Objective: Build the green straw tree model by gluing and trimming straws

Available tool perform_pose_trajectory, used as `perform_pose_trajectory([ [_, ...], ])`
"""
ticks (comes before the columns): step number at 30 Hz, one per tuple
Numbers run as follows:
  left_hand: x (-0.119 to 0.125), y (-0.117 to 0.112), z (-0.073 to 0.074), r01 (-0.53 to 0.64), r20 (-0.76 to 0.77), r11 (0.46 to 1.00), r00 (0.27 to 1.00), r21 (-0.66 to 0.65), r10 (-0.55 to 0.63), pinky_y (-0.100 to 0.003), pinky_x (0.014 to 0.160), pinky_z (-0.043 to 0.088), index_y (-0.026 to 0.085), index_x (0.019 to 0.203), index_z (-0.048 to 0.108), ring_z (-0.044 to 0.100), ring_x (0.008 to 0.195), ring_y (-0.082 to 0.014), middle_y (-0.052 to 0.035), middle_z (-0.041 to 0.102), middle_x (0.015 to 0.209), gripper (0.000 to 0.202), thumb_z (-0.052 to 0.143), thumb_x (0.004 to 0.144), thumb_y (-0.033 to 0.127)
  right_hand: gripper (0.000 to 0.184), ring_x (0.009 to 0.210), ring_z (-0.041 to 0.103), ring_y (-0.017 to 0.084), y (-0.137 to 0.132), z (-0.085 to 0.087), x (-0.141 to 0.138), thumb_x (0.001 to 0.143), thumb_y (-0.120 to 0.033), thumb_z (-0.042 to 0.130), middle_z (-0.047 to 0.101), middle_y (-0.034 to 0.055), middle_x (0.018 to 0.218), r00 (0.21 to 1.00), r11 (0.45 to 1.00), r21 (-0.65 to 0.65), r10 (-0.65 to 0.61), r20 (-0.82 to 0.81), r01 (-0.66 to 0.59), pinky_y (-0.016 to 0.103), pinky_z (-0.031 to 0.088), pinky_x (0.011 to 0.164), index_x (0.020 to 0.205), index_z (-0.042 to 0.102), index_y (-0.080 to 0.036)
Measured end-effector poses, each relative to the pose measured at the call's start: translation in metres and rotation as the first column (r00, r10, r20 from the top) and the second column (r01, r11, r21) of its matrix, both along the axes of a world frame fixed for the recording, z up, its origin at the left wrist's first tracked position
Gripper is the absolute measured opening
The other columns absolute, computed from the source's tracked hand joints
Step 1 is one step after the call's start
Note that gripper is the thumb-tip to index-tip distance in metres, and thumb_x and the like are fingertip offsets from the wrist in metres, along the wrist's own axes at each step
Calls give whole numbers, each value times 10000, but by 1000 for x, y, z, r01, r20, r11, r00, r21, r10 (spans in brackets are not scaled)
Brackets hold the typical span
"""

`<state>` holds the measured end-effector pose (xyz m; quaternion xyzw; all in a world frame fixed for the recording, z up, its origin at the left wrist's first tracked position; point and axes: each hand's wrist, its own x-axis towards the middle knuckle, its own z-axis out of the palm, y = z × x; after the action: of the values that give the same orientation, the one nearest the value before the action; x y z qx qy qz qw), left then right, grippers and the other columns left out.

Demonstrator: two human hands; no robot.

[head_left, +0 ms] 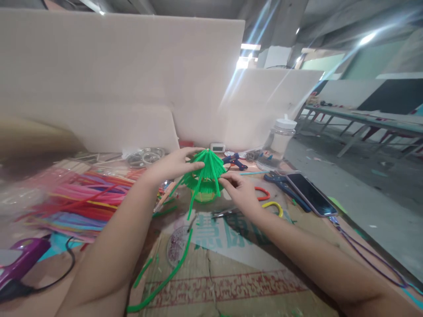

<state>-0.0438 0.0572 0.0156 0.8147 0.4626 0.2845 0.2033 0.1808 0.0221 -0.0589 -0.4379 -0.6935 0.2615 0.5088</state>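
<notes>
A cone-shaped roof of green pipe cleaners (209, 169) sits over a round green base (203, 195), with several loose stem ends hanging down. My left hand (175, 166) holds the roof from its left side, thumb in front and fingers partly hidden behind it. At the roof's lower right edge, my right hand (240, 190) pinches a green stem end between thumb and fingertips. A long cut green pipe cleaner (172, 275) lies curved on the cardboard in front. Scissors with red and yellow handles (273, 206) rest partly beneath my right forearm.
Bundled coloured pipe cleaners (82, 198) lie on the left, near a purple glue gun (24, 264). A phone (310, 193), pliers (287, 189) and a clear bottle (283, 136) stand or lie on the right. White boards (115, 66) rise behind; a blue glue gun (235, 161) lies beyond the roof.
</notes>
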Motion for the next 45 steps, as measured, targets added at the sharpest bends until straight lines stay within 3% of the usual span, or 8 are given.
perform_pose_trajectory([
  [6, 4, 2, -6, 39, 88, 999, 995, -31, -36, -384, 975, 515, 269, 1386, 551, 647, 1144, -237, -56, 649, 1333, 503, 516, 906, 413, 183, 750, 601, 171, -28, 12, 18, 949, -277, 539, 665, 46, 790, 965, 930, 303, 145, 220, -209, 312, 480, 714, 860, 683, -208],
  [11, 13, 4, -10, 23, 220, 995, 975, 96, -44, -345, 1048, 466, 198, 1280, 625, 601, 1212, -203, -66, 646, 1325, 419, 522, 889, 307, 263, 830, 660, 174, -46, 20, 31, 989, -350, 499, 740, 67, 910, 763, 831, 199, 348, 545, -520, 297, 497, 748, 1068, 713, -219],
  [18, 22, -9, 0, -263, 177, 948, 956, 178, 232, -398, 996, 492, 200, 1263, 633, 641, 1107, -241, -90, 678, 1229, 484, 516, 911, 511, 177, 774, 630, 163, -12, 22, 59, 949, -278, 543, 724, 60, 925, 910, 976, 167, 62, 410, -141, 286, 475, 670, 991, 692, -191],
  [24, 38, -16, -5, -182, -71, 923, 973, 339, 218, -447, 1107, 386, 177, 1334, 554, 525, 1264, -289, -127, 586, 1327, 656, 606, 824, 586, 283, 954, 650, 189, 31, 8, 49, 934, -301, 537, 713, 85, 1142, 950, 988, 12, 143, 276, -152, 339, 499, 818, 1145, 692, -193],
  [29, 32, -8, -9, -97, -61, 954, 991, 285, 119, -434, 1113, 383, 178, 1361, 507, 517, 1287, -270, -118, 568, 1370, 595, 573, 846, 468, 189, 756, 621, 157, 44, 8, 29, 837, -344, 621, 698, 27, 819, 982, 986, -66, 161, 101, -155, 295, 491, 711, 828, 706, -176],
  [38, 30, -5, -11, -23, 60, 982, 998, 185, 12, -373, 1151, 367, 188, 1416, 476, 495, 1343, -232, -60, 529, 1464, 608, 515, 814, 263, 293, 337, 377, 79, 13, 16, 5, 878, -446, 555, 552, -51, 445, 908, 750, -519, 285, -306, -410, 211, 247, 355, 719, 557, -200],
  [41, 30, -4, -12, -24, 45, 978, 999, 206, 15, -399, 1163, 355, 194, 1441, 459, 479, 1360, -242, -55, 509, 1486, 617, 486, 828, 258, 343, 343, 391, 81, 9, 16, 4, 923, -476, 494, 602, -36, 484, 913, 756, -511, 335, -234, -409, 215, 271, 365, 759, 599, -194],
  [45, 28, -3, -12, -15, 48, 981, 999, 195, 6, -402, 1185, 326, 195, 1471, 429, 458, 1381, -240, -51, 484, 1510, 630, 467, 845, 249, 407, 431, 455, 95, 6, 21, 20, 959, -448, 472, 615, -13, 514, 929, 912, -313, 327, 170, -264, 235, 320, 453, 705, 648, -184],
])
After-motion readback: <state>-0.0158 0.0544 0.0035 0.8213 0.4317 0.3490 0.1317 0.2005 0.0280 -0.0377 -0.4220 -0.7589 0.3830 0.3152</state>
